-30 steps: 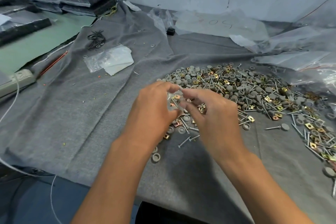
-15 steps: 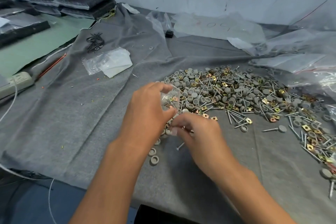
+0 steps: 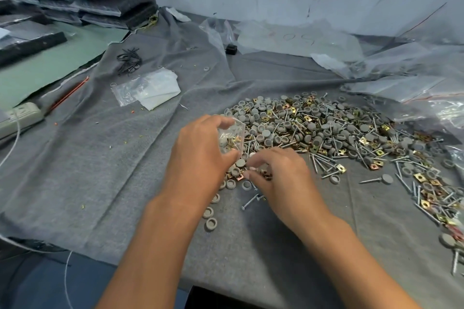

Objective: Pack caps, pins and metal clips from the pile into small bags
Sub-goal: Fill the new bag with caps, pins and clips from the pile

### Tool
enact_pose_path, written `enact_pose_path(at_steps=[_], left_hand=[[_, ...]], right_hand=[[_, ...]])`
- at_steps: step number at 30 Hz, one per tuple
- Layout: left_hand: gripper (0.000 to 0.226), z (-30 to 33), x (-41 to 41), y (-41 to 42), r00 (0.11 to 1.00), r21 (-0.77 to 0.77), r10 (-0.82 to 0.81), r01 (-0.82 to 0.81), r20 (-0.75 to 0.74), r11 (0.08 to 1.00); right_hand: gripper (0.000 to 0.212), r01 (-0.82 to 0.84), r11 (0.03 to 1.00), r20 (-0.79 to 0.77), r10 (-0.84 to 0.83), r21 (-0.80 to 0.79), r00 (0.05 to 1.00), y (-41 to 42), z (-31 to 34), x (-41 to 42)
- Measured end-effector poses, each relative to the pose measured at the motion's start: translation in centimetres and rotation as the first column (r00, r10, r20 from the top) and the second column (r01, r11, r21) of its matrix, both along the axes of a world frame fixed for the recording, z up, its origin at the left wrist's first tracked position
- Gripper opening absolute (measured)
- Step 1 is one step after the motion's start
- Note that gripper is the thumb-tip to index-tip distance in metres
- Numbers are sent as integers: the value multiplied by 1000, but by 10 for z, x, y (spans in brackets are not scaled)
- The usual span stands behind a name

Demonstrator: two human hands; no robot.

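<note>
The left hand (image 3: 200,150) holds a small clear bag (image 3: 232,137) with its fingers curled round it, and the bag has some gold metal clips inside. The bag is at the near left edge of the big pile (image 3: 326,133) of grey caps, silver pins and gold clips on the grey cloth (image 3: 100,158). The right hand (image 3: 281,178) is just beside the bag, down at the near edge of the pile, with its fingertips (image 3: 251,170) bent over some caps and clips; I cannot tell if it is pinching one. A few loose caps (image 3: 209,218) lie near the pile, by the left wrist. A flat bunch of empty bags (image 3: 148,88) lies far left of the pile.
</note>
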State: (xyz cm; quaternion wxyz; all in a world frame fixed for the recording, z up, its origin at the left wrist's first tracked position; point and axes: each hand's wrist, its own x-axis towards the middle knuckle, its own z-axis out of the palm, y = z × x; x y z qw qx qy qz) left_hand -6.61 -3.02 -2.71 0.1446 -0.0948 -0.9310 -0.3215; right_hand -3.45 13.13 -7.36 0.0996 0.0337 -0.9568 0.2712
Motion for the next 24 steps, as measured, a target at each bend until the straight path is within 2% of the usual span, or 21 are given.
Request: enact_pose_path(at_steps=[3,7,11,16,22,24], left_hand=[[58,0,1,0,1000,9,3,-3,10,1000],[58,-1,-1,0,1000,-3,7,-7,3,1000],[57,-2,-1,1,1000,-1,6,-6,2,1000],[55,-1,-1,1,1000,-1,-3,3,13,1000],[56,1,2,1,1000,-6,-8,8,23,1000],[55,2,3,2,1000,-7,-5,5,25,1000]], right_hand=[[30,-6,994,44,2,107,999,-6,-2,2],[26,-25,987,15,23,160,1000,-12,3,8],[33,-49,963,4,50,266,999,-23,10,15],[32,-95,931,45,85,353,995,-26,15,19],[8,-49,986,92,35,157,995,-5,16,20],[9,-6,999,95,3,35,995,4,14,16]])
